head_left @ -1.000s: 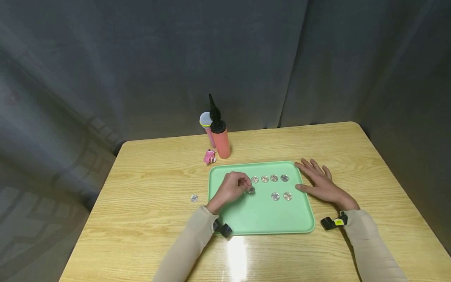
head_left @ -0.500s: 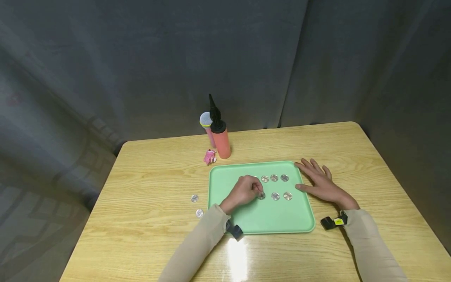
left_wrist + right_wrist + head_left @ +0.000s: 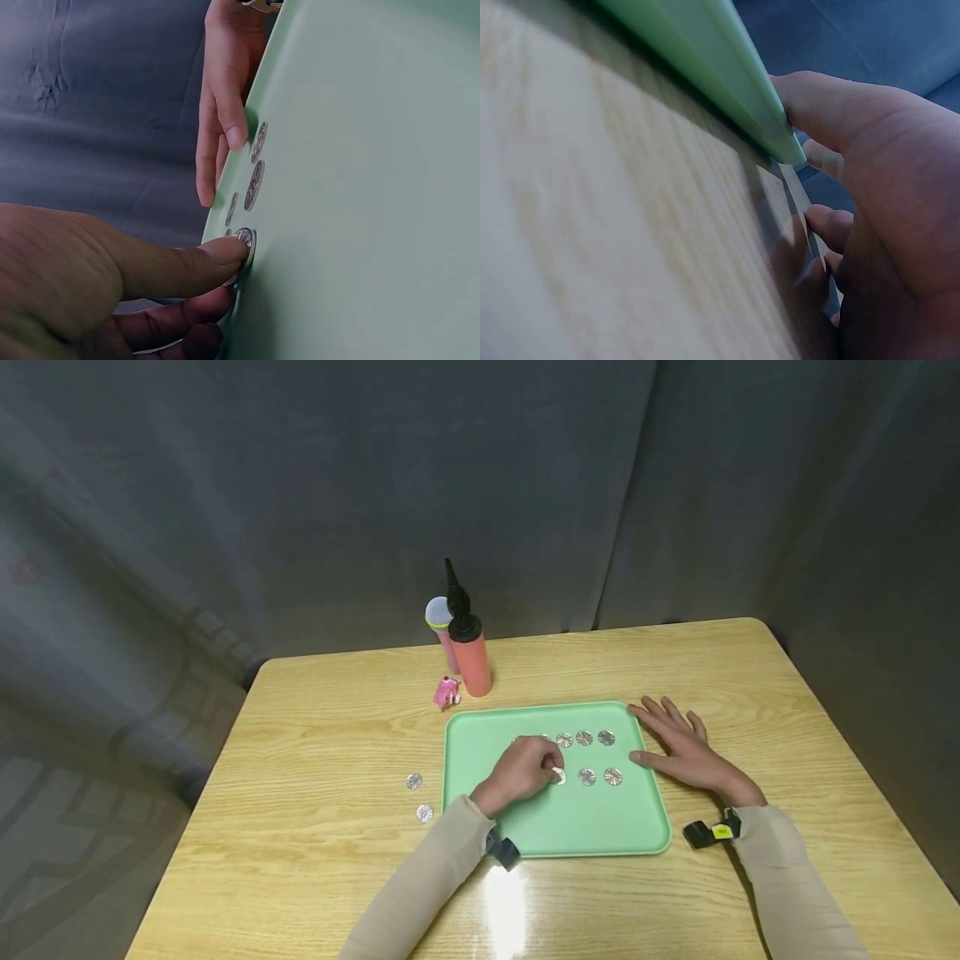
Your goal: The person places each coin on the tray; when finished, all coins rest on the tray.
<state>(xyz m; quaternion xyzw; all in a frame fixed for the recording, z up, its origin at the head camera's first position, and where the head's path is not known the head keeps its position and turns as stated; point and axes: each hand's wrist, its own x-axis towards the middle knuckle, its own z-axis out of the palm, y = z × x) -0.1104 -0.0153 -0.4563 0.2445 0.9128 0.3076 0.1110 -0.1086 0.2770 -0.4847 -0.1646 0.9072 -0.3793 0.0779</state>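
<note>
My left hand (image 3: 521, 770) reaches over the light green tray (image 3: 570, 835) with curled fingers. Its thumb and fingertips pinch a round silver coin (image 3: 558, 776) low over the tray, in line with two more coins to its right. In the left wrist view the thumb covers part of that coin (image 3: 244, 238). Behind it runs a back row of several coins (image 3: 584, 738), partly hidden by the hand. At the tray's right edge my right hand (image 3: 686, 756) lies with fingers spread. Its thumb touches the tray rim (image 3: 780, 135) in the right wrist view.
Two silver coins, a rear one (image 3: 414, 782) and a nearer one (image 3: 424, 813), lie on the wooden table (image 3: 322, 760) left of the tray. Behind the tray stand an orange-red hand pump (image 3: 472, 664) with a black nozzle, a toy microphone (image 3: 438, 612) and a small pink figure (image 3: 447, 692).
My left hand has moved right and slightly nearer with the coin, from below the back row to the front row, where the coin now looks flatter. The right hand stays in place.
</note>
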